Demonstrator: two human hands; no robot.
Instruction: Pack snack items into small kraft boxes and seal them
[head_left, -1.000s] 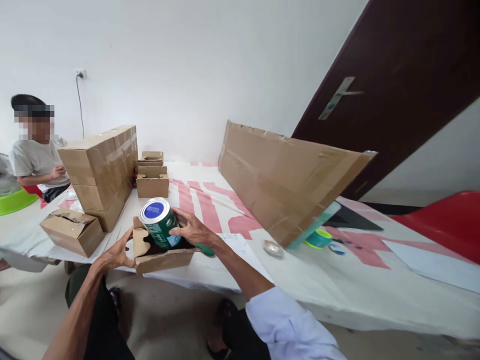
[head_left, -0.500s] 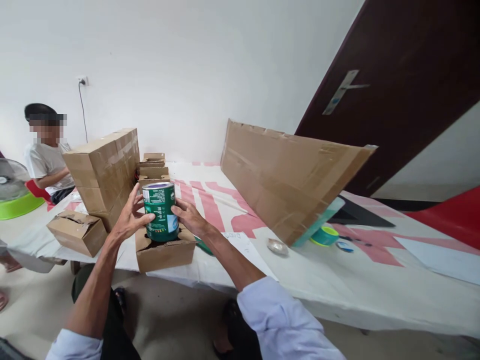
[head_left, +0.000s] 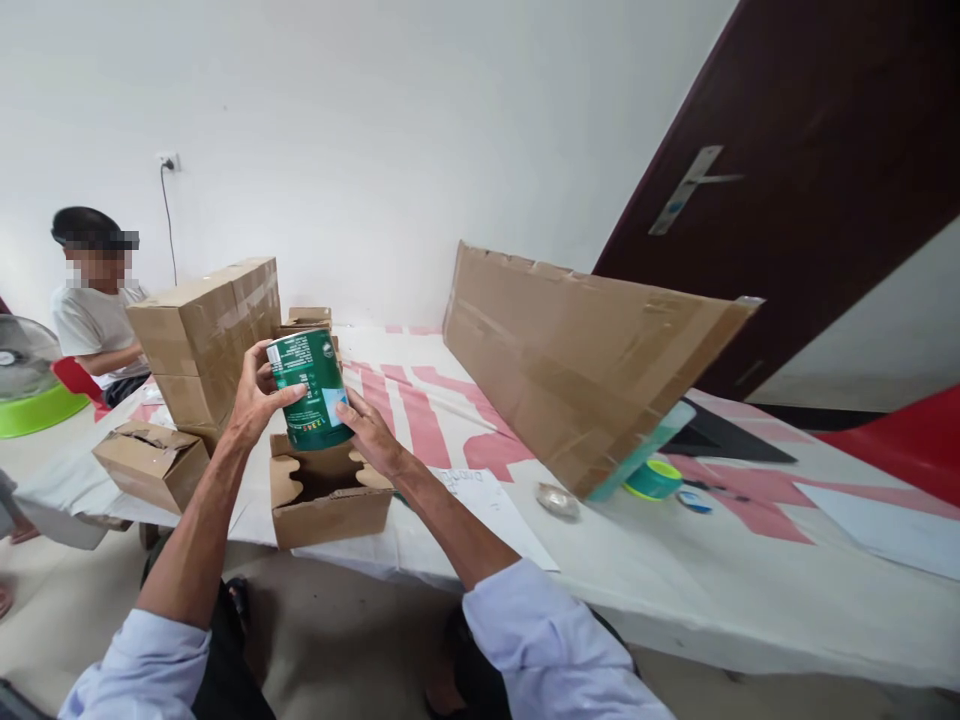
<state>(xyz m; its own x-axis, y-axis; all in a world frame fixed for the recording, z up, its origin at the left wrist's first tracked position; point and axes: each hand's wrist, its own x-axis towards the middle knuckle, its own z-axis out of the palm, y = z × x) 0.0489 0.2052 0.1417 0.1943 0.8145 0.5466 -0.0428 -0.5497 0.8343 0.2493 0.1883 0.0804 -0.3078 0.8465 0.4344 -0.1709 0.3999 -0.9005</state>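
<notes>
A green tin can (head_left: 309, 385) with white print is held up between both of my hands, tilted to the left. My left hand (head_left: 260, 397) is closed on its left side, thumb across the front. On the lower right side, my right hand (head_left: 373, 432) grips it near a pale blue patch on the label. Just below the can, an open cardboard box (head_left: 330, 518) sits at the table's near edge, its dark inside showing. A closed, slightly torn cardboard box (head_left: 150, 462) lies to the left of it.
Stacked taped cartons (head_left: 199, 335) stand behind my left hand. A large cardboard panel (head_left: 585, 370) leans across the table's right side, near a roll of green tape (head_left: 652, 480) and a clear tape roll (head_left: 557, 500). A person (head_left: 97, 320) sits at far left.
Both my hands have raised the can out of the open box's top and tipped it leftward. More of the box's inside now shows. The view has shifted slightly.
</notes>
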